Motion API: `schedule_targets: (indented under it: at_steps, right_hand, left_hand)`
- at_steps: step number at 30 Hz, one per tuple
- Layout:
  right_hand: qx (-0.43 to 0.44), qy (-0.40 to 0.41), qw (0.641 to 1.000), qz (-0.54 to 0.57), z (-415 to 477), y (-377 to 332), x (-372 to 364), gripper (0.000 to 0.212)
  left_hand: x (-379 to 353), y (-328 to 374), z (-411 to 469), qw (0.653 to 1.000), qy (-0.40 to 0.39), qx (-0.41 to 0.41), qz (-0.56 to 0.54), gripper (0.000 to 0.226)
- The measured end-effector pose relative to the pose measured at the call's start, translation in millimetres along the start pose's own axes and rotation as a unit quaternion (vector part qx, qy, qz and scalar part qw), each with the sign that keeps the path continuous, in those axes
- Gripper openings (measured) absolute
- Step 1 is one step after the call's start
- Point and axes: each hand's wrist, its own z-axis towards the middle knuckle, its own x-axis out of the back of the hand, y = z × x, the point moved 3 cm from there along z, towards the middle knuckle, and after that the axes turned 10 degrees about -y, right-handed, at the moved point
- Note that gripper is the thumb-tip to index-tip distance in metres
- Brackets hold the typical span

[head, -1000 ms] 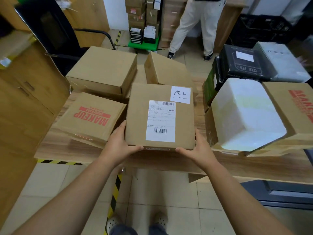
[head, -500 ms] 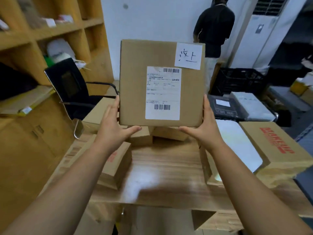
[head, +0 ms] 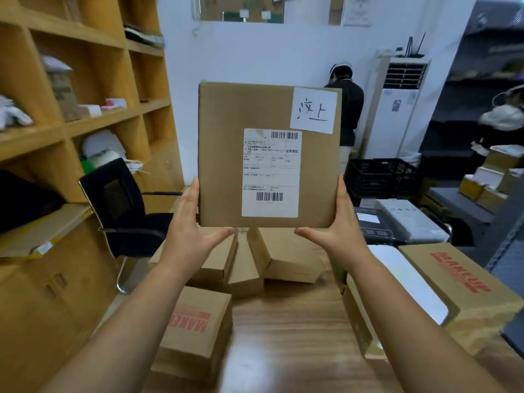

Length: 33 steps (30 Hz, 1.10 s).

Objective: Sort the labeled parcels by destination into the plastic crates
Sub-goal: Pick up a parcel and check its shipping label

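I hold a flat brown cardboard parcel (head: 221, 154) upright in front of me, above the wooden table (head: 286, 336). It carries a white shipping label with barcodes and a white handwritten destination note at its top right corner. My left hand (head: 190, 231) grips its lower left edge, thumb under the bottom. My right hand (head: 338, 231) grips the lower right edge the same way. A black plastic crate (head: 380, 177) stands on the floor behind the table, to the right of the parcel.
More cardboard parcels (head: 286, 256) lie on the table, two printed MAKEUP (head: 195, 321), beside white and black wrapped packages (head: 402, 219). A black office chair (head: 122, 205) and wooden shelving (head: 71, 120) stand left. A person (head: 347, 109) stands at the back wall by an air conditioner (head: 397, 109).
I have lifted the parcel off the table and raised it upright to face height. The view has tilted up from the table to the room.
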Motion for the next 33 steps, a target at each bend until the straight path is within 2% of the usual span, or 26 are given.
schedule_targets:
  at_steps: [5, 19, 28, 33]
  right_hand:
    - [-0.008, 0.003, 1.0, 0.006, -2.2, -13.1, -19.5, 0.133]
    - [-0.032, -0.001, 0.999, -0.003, 3.0, -27.9, -71.9, 0.135]
    - [-0.016, -0.032, 0.999, 0.005, 31.3, -13.3, -84.3, 0.133]
    - [0.013, -0.071, 0.997, 0.023, 63.0, -4.3, -90.6, 0.134]
  left_hand:
    - [14.6, -19.7, 0.4, 0.999, -0.015, 0.004, -0.028, 0.115]
    - [41.4, -71.5, -0.6, 0.999, -0.031, 0.024, -0.004, 0.116]
    - [42.2, -77.1, 7.6, 0.999, -0.009, 0.045, 0.021, 0.116]
    - [44.3, -71.1, 13.5, 0.996, 0.032, 0.073, 0.049, 0.116]
